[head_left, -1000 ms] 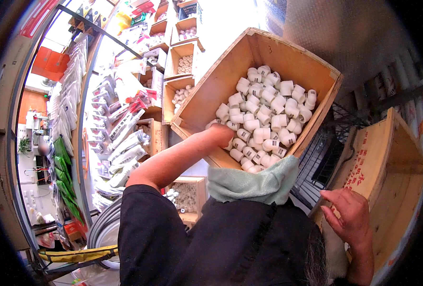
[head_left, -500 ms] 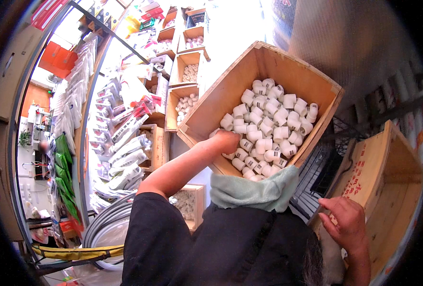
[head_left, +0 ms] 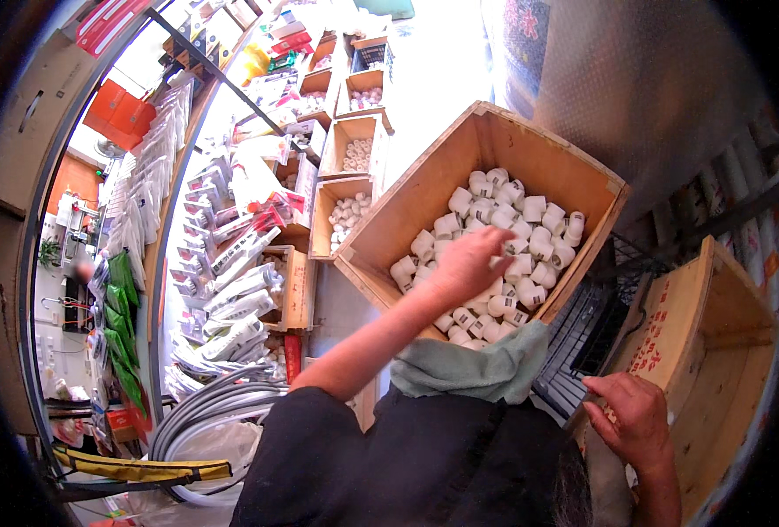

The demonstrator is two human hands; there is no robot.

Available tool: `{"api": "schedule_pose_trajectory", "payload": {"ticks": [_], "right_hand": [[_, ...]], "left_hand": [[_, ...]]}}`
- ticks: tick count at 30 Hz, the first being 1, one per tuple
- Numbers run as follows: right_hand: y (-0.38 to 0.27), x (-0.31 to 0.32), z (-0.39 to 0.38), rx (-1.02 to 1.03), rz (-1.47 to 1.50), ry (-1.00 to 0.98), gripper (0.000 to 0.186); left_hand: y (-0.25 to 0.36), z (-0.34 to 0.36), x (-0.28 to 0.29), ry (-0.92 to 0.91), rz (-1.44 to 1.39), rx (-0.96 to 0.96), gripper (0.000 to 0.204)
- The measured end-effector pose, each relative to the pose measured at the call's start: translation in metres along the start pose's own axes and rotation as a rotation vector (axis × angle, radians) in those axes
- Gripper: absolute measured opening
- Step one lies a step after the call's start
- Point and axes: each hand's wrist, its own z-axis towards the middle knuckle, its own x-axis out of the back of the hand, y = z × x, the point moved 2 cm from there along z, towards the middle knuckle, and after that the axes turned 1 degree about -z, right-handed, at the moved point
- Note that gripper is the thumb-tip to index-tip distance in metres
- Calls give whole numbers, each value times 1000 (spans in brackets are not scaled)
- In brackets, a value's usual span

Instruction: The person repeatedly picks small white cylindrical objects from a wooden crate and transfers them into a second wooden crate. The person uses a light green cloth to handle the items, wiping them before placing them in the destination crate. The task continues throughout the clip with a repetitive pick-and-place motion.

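A wooden box (head_left: 424, 184) tilts in front of me, holding a heap of white plastic pipe elbows (head_left: 543, 250) with small dark printed labels. My left hand (head_left: 470, 263) is over the middle of the heap, fingers reaching right and a little apart. Nothing shows in its grasp, though its underside is hidden. A pale green cloth (head_left: 477, 364) lies between the near edge of the box and my dark shirt. Off to the right, my right hand (head_left: 631, 417) is raised with bent fingers, its thumb and forefinger apart and nothing seen between them. It is nearest another wooden box.
That second wooden box (head_left: 736, 351) lies at the right with red writing on its side. Wooden bins of white fittings (head_left: 345, 215) line the left, beside bagged goods (head_left: 240, 290) and coiled grey hose (head_left: 205, 417). Dark wire racking (head_left: 574, 351) stands between the two boxes.
My left hand has moved from the left side of the heap rightward to its middle, and its fingers have come into sight. My right hand stays nearly where it was.
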Motion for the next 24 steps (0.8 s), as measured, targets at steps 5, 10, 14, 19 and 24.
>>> {"api": "schedule_pose_trajectory", "payload": {"ticks": [5,10,14,19,24], "right_hand": [[0,-1,1,22,7,2,35],[-2,2,1,-3,-13,-26,34],[-1,2,1,1,-17,-47,34],[0,2,0,-7,-6,-32,35],[-1,2,1,-7,-9,-36,35]], "left_hand": [[75,3,-50,126,-188,-211,56],[81,1,-68,124,-210,-247,73],[53,1,-83,152,-430,-125,73],[30,3,-82,-38,-415,-68,74],[26,5,-85,-138,-644,32,76]]}}
